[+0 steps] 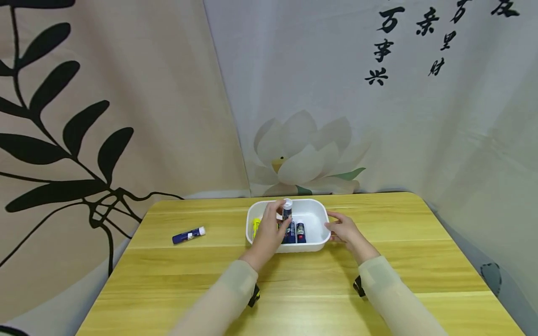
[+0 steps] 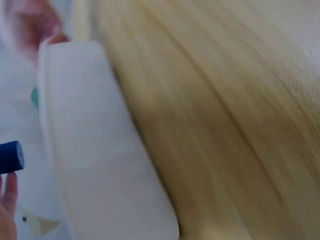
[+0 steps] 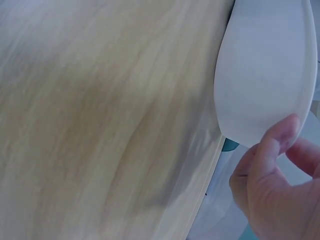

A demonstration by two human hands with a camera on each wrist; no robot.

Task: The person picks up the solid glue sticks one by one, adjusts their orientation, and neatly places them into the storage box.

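My left hand [image 1: 270, 228] pinches a dark blue glue stick [image 1: 287, 210] with a white cap, upright over the white plastic bin [image 1: 311, 248]. In the left wrist view the blue base of this glue stick [image 2: 10, 157] shows above the fingertips, beside the bin's wall [image 2: 100, 145]. With thumb and fingers my right hand [image 1: 345, 231] pinches the bin's right rim; the right wrist view shows this hand [image 3: 280, 185] at the bin's corner. Inside the bin stand a small dark blue tube with a red band [image 1: 300, 233], another blue tube [image 1: 291, 233] and something yellow [image 1: 256, 226], partly hidden by my left hand.
Another blue glue stick with a white cap [image 1: 188, 235] lies on the wooden table [image 1: 311, 289], left of the bin. The bin stands near the table's far edge. Behind hangs a cloth [image 1: 176, 93] printed with leaves, a flower and characters.
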